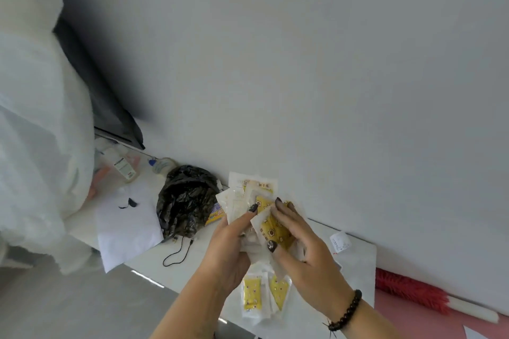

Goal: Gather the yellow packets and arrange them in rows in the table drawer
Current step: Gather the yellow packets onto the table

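Both my hands hold a fanned bunch of packets above the white table point(355, 261). My left hand point(231, 245) grips the pale backs of the bunch from the left. My right hand point(303, 250) pinches a yellow packet point(272, 228) with brown square prints at the front of the bunch. More yellow packets point(261, 294) lie on the table surface just under my wrists, some overlapping. A larger white packet point(250, 181) sticks up behind the bunch against the wall. No drawer shows in this view.
A crumpled black plastic bag point(187, 201) sits left of the bunch, with a yellow and blue packet point(216, 212) beside it. A white sheet point(129, 226), a black cord point(179, 253), a bottle point(162, 165) and a receipt point(340, 242) lie on the table. A red duster point(410, 292) lies right.
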Tool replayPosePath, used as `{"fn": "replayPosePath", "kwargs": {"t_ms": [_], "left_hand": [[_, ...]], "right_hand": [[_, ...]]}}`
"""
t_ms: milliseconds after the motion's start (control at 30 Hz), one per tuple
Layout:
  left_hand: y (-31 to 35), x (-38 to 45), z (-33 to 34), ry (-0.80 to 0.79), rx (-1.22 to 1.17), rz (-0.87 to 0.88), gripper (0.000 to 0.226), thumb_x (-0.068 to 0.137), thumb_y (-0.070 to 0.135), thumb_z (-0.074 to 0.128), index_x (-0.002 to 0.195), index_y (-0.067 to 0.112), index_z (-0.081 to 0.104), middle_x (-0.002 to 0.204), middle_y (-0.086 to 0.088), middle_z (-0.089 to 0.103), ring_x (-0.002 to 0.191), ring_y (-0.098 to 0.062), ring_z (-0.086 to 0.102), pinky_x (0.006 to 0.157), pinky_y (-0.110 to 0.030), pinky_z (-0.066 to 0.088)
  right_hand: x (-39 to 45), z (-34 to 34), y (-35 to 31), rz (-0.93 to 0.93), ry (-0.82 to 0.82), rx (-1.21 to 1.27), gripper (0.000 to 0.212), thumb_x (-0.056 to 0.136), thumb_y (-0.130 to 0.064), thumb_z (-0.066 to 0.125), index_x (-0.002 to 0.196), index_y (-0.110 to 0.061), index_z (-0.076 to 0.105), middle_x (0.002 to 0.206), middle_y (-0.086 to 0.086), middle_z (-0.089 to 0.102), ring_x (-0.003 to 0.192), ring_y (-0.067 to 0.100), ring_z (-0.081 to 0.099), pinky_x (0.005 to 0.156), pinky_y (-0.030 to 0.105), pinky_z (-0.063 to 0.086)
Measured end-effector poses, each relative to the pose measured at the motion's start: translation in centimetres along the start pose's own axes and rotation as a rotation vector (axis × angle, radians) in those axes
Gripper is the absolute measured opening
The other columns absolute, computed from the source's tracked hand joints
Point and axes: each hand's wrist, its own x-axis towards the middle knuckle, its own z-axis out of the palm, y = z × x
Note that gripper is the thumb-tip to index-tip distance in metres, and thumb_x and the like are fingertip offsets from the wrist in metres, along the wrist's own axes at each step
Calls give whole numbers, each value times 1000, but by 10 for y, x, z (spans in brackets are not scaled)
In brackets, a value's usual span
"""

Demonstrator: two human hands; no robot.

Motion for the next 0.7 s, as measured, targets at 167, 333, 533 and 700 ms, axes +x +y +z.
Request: {"fn": "replayPosePath", "kwargs": {"t_ms": [167, 333, 533, 700], "left_hand": [[26, -53, 4, 35, -98, 123, 47, 78, 8, 62, 123, -3, 60, 119, -30, 63, 105, -41, 65, 86, -54, 55], [57, -106, -7, 130, -162, 267, 39, 85, 9, 56, 123, -1, 61, 115, -25, 68, 101, -38, 68, 87, -60, 52], [102, -177, -63, 303, -134, 363, 35, 100, 31, 43, 123, 11, 61, 109, -16, 72, 99, -31, 71, 79, -48, 59], [131, -261, -137, 459, -13, 489, 32, 100, 30, 43, 121, 15, 63, 104, -11, 75, 96, -29, 72, 84, -46, 55]], "right_hand": [[7, 4, -48, -189, 216, -170, 51, 77, -5, 71, 110, -42, 61, 130, -27, 48, 129, -7, 37, 99, 0, 31], [10, 35, -105, 62, 60, 210, 79, 65, -9, 85, 131, -27, 46, 125, -9, 57, 110, 5, 60, 87, 22, 54], [-12, 117, -143, 99, -89, 339, 33, 73, -5, 78, 102, -13, 64, 96, 6, 75, 90, 25, 72, 81, 47, 58], [-46, 219, -180, 96, -160, 371, 30, 73, -10, 78, 100, -12, 66, 93, 3, 76, 89, 21, 72, 78, 40, 59]]}}
